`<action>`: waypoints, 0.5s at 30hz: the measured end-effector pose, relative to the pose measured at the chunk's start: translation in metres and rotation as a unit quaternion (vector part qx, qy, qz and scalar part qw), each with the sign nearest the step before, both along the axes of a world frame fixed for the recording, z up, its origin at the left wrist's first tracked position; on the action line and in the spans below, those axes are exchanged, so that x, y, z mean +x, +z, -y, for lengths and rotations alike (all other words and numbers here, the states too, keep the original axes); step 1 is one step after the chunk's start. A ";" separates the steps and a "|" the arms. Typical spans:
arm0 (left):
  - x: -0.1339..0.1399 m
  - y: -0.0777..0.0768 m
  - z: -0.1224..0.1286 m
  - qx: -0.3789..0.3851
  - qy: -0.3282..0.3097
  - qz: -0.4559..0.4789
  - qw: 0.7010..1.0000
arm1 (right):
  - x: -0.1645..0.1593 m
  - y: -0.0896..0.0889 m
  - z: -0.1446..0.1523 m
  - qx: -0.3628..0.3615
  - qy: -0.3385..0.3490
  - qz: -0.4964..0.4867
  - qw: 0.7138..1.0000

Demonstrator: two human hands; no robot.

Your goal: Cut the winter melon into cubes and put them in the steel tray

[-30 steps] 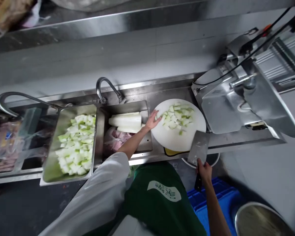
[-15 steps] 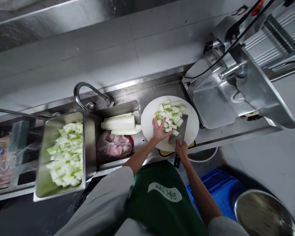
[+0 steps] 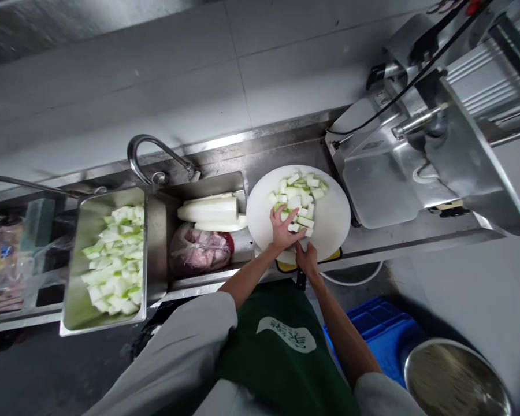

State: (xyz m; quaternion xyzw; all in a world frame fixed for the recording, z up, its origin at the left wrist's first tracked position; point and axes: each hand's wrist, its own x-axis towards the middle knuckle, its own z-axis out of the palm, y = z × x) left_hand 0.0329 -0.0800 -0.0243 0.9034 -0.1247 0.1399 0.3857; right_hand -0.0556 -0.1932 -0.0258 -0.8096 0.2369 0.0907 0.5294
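Pale green-and-white cubes of peeled gourd (image 3: 305, 192) lie in a heap on a round white cutting board (image 3: 335, 222). My left hand (image 3: 283, 232) rests at the near-left side of the heap, its fingers spread over several pieces and its thumb against the nearest ones. Close beside it, my right hand (image 3: 307, 260) is closed around a cleaver, whose black handle (image 3: 301, 281) points toward my apron. The blade is mostly hidden by my hands and the pieces.
Left of the board, a sink holds long peeled gourd lengths (image 3: 212, 209) above bagged raw meat (image 3: 201, 249). A deep steel pan (image 3: 145, 271) contains cut gourd. A faucet (image 3: 145, 138) arches behind. A metal slicer (image 3: 381, 185) stands right; a blue crate (image 3: 381, 335) and round metal pot (image 3: 457, 375) are below.
My right hand and the cleaver have moved left, close to my left hand. The wide blade, visible before at the heap's right, is now mostly hidden. The cubes have shifted slightly.
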 end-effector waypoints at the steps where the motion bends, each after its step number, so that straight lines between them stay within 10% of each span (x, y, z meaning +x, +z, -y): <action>1: -0.001 0.002 0.000 0.000 0.001 0.004 1.000 | -0.001 0.001 0.000 0.005 -0.001 0.001 1.000; 15: -0.018 0.021 0.007 -0.022 -0.059 0.029 0.998 | -0.031 0.022 -0.007 0.077 -0.052 0.009 0.996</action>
